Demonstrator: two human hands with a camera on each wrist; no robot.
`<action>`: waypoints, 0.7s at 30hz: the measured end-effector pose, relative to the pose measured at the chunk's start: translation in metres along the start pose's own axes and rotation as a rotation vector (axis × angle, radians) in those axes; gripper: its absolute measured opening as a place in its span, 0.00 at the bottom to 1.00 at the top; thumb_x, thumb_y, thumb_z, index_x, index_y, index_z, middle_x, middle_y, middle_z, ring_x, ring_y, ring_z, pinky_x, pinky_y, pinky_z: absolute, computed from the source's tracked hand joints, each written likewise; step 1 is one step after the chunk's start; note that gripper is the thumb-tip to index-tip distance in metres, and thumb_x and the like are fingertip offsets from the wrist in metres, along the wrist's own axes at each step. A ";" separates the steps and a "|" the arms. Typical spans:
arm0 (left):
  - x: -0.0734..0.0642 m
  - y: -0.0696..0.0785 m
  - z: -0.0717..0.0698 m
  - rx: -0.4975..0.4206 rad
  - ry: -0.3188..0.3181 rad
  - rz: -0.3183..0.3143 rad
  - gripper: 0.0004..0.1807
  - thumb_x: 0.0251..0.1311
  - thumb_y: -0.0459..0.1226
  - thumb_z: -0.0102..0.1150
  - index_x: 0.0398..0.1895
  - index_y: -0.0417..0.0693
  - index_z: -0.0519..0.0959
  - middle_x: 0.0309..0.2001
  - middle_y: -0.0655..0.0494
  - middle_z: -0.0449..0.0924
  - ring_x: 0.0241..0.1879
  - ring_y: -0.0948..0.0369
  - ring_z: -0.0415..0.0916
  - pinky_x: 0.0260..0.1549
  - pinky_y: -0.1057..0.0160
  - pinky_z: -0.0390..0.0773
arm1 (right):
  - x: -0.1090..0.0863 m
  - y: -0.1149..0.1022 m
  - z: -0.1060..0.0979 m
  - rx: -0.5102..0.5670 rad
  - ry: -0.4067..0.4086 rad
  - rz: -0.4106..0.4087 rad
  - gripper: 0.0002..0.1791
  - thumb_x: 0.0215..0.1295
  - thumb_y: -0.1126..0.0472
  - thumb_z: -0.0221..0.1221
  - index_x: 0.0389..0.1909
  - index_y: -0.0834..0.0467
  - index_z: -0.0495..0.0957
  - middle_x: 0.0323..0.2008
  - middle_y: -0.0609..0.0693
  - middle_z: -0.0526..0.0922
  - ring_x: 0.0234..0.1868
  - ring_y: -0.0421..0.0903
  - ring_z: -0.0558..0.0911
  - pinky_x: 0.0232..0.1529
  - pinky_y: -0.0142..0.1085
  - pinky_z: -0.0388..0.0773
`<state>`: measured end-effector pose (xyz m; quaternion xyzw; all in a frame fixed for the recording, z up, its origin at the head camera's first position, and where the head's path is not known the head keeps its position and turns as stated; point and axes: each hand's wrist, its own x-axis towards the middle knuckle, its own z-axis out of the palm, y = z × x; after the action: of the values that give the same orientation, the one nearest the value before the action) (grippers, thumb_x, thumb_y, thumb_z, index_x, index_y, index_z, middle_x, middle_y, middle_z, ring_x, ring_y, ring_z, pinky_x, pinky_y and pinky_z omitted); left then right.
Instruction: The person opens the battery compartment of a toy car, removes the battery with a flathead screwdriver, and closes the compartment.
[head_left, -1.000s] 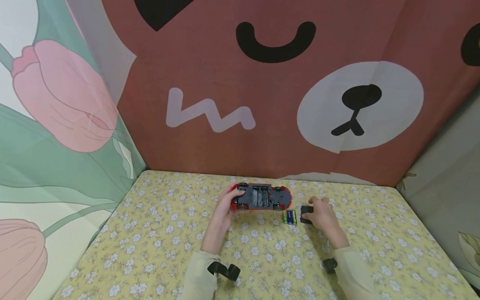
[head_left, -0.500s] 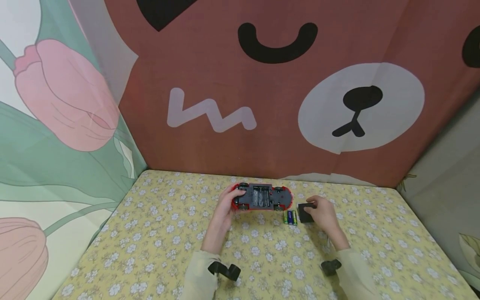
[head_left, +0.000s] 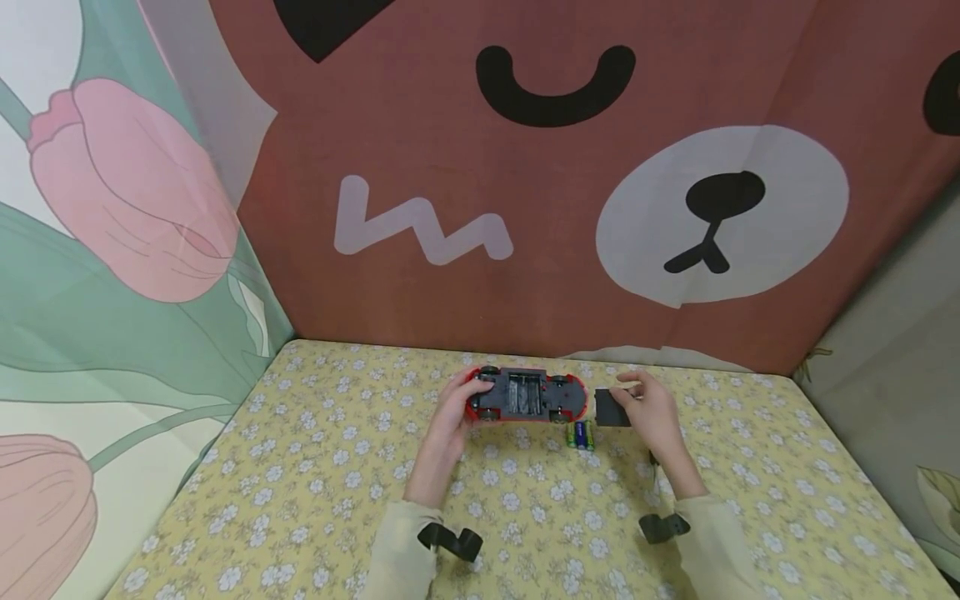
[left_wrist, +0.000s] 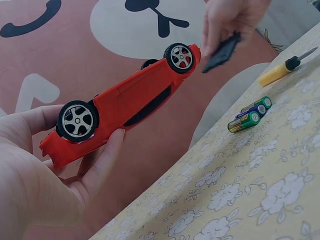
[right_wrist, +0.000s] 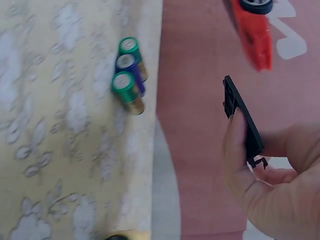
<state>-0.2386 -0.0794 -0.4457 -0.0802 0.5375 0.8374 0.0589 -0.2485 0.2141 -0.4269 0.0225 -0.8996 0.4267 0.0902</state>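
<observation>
A red toy car (head_left: 564, 396) is held upside down in my left hand (head_left: 447, 421), its dark underside and open battery compartment (head_left: 524, 393) facing up. My left thumb lies on the underside near one end, and the fingers support the red body (left_wrist: 132, 95). To the right of the car, my right hand (head_left: 658, 421) pinches a thin black battery cover (head_left: 611, 408) between thumb and fingers. A small clip sticks out from the lower end of the cover (right_wrist: 242, 120) in the right wrist view. Below the gap between car and cover, three batteries (head_left: 580, 435) lie side by side on the table.
A screwdriver (left_wrist: 276, 76) with a yellow handle lies on the table beyond the batteries, mostly hidden under my right wrist in the head view. The table (head_left: 315, 500) wears a yellow floral cloth, and a printed bear curtain (head_left: 555, 275) hangs behind it.
My right hand has raised the battery cover off the table and moved it slightly away from me, level with the car. The left hand and car stay nearly still; the batteries have not moved.
</observation>
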 end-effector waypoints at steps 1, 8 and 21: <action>0.000 0.000 0.000 0.000 -0.001 0.002 0.34 0.67 0.35 0.61 0.76 0.42 0.68 0.65 0.37 0.73 0.51 0.52 0.80 0.41 0.52 0.88 | 0.000 -0.002 0.000 0.000 0.014 -0.012 0.14 0.74 0.65 0.61 0.53 0.70 0.80 0.38 0.65 0.83 0.34 0.57 0.82 0.26 0.38 0.75; 0.000 -0.001 0.000 0.002 -0.004 0.001 0.33 0.67 0.36 0.61 0.75 0.42 0.69 0.66 0.37 0.73 0.51 0.51 0.79 0.40 0.52 0.87 | -0.001 -0.014 -0.004 0.028 0.099 -0.034 0.12 0.75 0.63 0.62 0.50 0.68 0.85 0.43 0.66 0.86 0.34 0.53 0.83 0.25 0.32 0.74; 0.001 -0.002 0.000 0.003 -0.004 -0.001 0.33 0.66 0.35 0.61 0.75 0.43 0.70 0.64 0.37 0.74 0.50 0.52 0.81 0.38 0.54 0.88 | -0.007 -0.036 -0.014 0.121 0.041 0.041 0.22 0.74 0.62 0.63 0.65 0.66 0.77 0.59 0.67 0.80 0.55 0.60 0.80 0.39 0.32 0.77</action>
<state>-0.2387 -0.0783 -0.4474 -0.0787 0.5386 0.8367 0.0605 -0.2351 0.2022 -0.3922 0.0006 -0.8703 0.4826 0.0982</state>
